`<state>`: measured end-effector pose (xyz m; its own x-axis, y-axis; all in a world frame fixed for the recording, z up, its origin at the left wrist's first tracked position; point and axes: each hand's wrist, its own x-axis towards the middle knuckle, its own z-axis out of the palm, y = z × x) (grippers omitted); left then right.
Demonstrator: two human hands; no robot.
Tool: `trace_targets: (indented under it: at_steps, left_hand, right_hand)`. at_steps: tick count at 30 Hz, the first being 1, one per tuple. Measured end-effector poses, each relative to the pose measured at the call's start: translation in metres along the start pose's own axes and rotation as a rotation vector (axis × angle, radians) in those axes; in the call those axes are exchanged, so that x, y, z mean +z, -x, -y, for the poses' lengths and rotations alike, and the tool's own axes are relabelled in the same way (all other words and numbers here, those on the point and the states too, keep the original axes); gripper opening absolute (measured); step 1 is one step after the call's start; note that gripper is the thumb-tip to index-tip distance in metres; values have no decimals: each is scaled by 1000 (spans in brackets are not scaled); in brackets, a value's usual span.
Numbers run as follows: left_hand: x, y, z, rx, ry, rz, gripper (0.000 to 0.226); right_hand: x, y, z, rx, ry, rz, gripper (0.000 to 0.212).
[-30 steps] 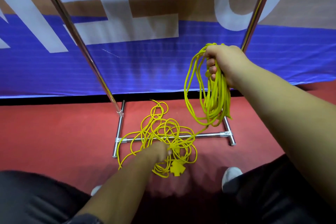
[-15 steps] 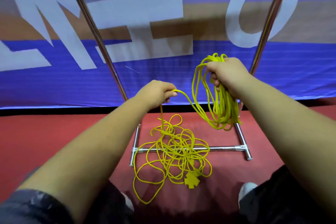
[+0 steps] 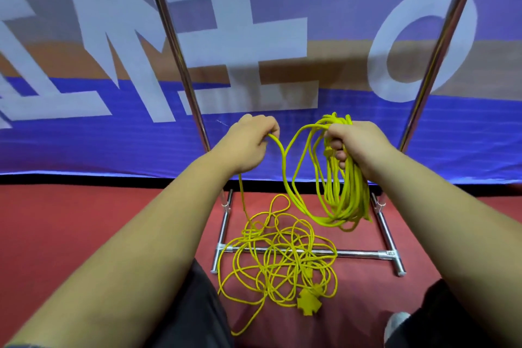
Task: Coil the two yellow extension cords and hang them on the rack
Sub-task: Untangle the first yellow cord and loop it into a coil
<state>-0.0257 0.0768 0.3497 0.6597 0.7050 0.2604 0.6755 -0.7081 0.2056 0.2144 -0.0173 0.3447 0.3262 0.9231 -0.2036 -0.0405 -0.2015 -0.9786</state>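
Nearest me, the tangle of yellow cord (image 3: pixel 282 263) lies heaped on the red floor (image 3: pixel 84 220), its three-way socket end (image 3: pixel 308 304) at the near right edge of the heap. The heap sprawls across the rack (image 3: pixel 361 254) base, over the left part of its low crossbar. From the heap one strand climbs to my left grip (image 3: pixel 248 144), which is clenched round it, thumb and fingers pinching the cord where it bends over. That strand then dips and rises to the right into my right grip (image 3: pixel 356 147), just beside the left and at the same height. The right grip is closed round the top of the coil (image 3: pixel 344 200), whose loops hang below my fist, clear of the floor, between the two rack uprights. Beyond both grips stands a blue banner (image 3: pixel 113 135) with large pale letters.
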Motion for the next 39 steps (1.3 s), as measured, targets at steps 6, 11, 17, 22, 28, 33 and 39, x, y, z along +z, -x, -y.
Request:
trace_targets:
  at_steps: [6,11,17,22,28,33,39]
  left_hand:
    - [12,4,37,-301,-60,-141,15]
    - [26,6,45,-606,122,-133,48]
    - [22,5,47,-781,404,90,38]
    - [17,7,50,-988,1139,-48,28]
    - [15,10,62,-1210,1440,-51,11]
    - [14,19,60,-1249,1346,239,23]
    - [16,16,43,-1116,1105,199,27]
  right_hand:
    - [-1,2,1,18,-61,35,4]
    - [-2,1,3,12,-31,43,16]
    - [4,-8,-3,33,-16,28,21]
    - [10,-14,-13,56,44,8,27]
    - [10,-18,-14,77,13,-33,29]
    - [12,-18,-14,116,-21,-75,27]
    - [14,-16,-15,119,-33,-156,12]
